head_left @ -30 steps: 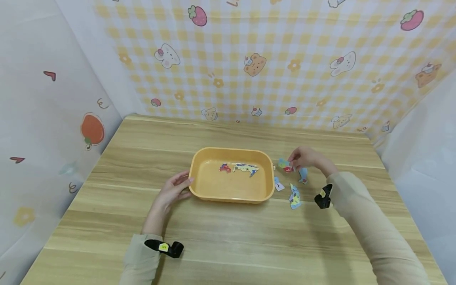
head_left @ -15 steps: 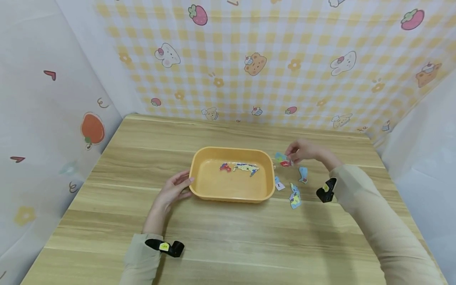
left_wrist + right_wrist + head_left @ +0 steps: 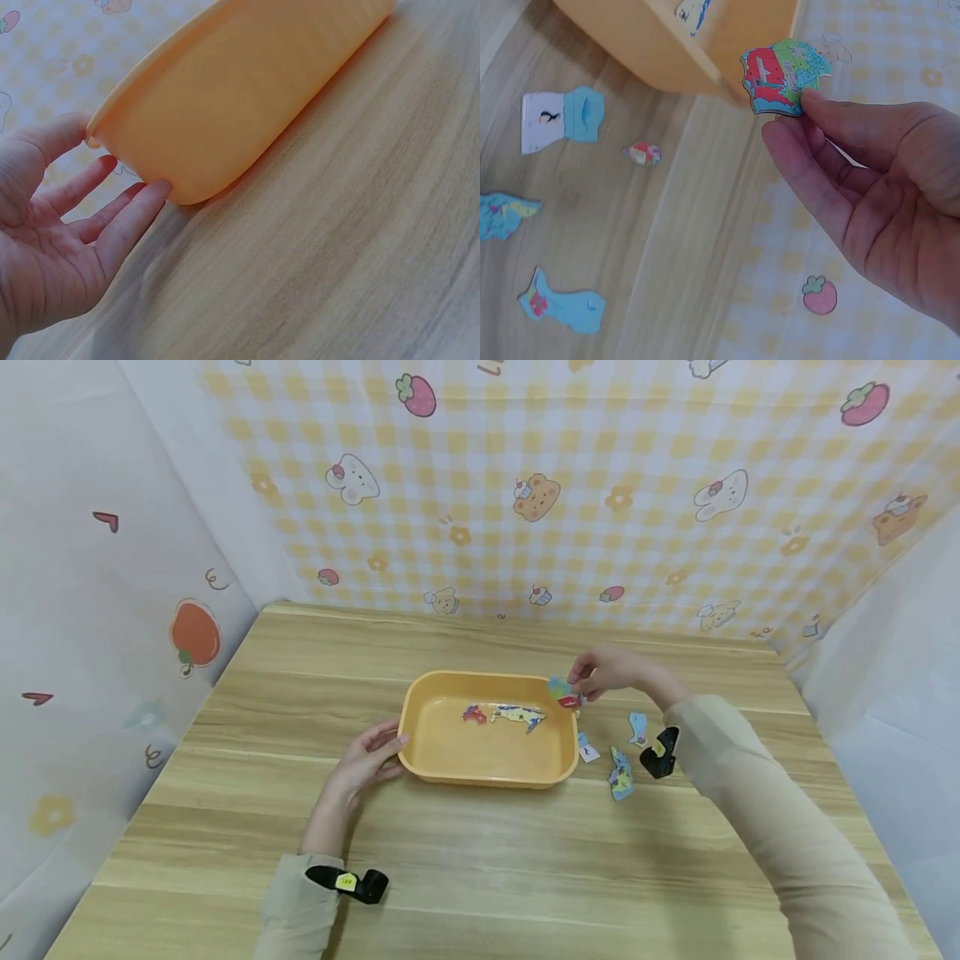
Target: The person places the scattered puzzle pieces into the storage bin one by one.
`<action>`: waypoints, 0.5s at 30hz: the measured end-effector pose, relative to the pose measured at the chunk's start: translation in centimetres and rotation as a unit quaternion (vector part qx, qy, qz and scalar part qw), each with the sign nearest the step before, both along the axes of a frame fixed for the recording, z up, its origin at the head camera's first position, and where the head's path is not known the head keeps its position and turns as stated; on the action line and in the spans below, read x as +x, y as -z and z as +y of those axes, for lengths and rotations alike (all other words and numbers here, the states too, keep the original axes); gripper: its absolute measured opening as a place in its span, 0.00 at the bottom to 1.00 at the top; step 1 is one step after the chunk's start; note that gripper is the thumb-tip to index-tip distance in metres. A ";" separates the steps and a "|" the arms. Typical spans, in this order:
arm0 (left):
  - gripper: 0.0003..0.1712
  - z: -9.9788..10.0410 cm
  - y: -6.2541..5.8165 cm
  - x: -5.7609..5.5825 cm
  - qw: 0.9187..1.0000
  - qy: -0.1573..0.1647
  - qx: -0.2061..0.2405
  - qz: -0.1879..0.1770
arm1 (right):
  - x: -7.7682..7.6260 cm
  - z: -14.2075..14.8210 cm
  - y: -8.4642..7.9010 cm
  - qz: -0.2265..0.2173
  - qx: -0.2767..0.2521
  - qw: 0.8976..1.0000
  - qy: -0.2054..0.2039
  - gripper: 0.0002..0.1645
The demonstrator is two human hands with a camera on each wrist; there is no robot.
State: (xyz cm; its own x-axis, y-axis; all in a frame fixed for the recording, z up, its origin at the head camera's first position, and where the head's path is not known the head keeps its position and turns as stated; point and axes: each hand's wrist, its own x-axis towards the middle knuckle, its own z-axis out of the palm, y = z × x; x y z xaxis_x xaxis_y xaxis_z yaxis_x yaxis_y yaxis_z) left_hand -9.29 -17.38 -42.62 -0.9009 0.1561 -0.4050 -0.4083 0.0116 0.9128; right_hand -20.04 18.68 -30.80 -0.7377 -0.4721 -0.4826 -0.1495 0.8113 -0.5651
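In the head view, my right hand (image 3: 611, 672) pinches a red, green and blue puzzle piece (image 3: 564, 692) between thumb and fingers, above the right rim of a yellow plastic bin (image 3: 487, 760). The right wrist view shows that piece (image 3: 784, 77) tilted, its printed face in sight. My left hand (image 3: 367, 764) holds the bin's left end, thumb at the rim (image 3: 101, 124) and fingertips against the outer wall. Inside the bin lie a red puzzle piece (image 3: 474, 714) and a long cream-and-blue puzzle piece (image 3: 517, 716).
Right of the bin on the wooden table (image 3: 480, 868) lie a white-and-blue piece (image 3: 588, 747), a yellow-and-blue piece (image 3: 621, 774) and a light blue piece (image 3: 637, 728). A small red-and-white piece (image 3: 643, 154) sits close by the bin. A checked cloth (image 3: 465, 468) hangs behind.
My right hand has moved left with the pinched puzzle piece, from over the table to the bin's right rim. My left hand and the bin have stayed put.
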 end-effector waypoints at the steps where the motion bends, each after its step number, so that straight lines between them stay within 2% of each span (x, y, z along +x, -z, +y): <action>1: 0.36 0.0 0.0 0.0 1.000 -0.001 0.001 0.000 | -0.1 -0.3 0.1 0.000 0.002 1.000 -0.002 0.11; 15: 0.35 0.1 0.1 0.2 1.000 -0.003 0.007 0.009 | -0.7 -5.2 1.1 -0.018 0.006 1.000 -0.012 0.09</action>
State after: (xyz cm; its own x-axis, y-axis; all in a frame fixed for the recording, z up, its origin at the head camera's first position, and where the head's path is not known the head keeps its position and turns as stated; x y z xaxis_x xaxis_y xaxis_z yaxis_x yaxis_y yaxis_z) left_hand -9.07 -17.26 -42.71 -0.9090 0.1561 -0.3865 -0.3918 -0.0031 0.9201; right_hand -20.75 13.45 -31.93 -0.7080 -0.4839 -0.5143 -0.1497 0.8146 -0.5604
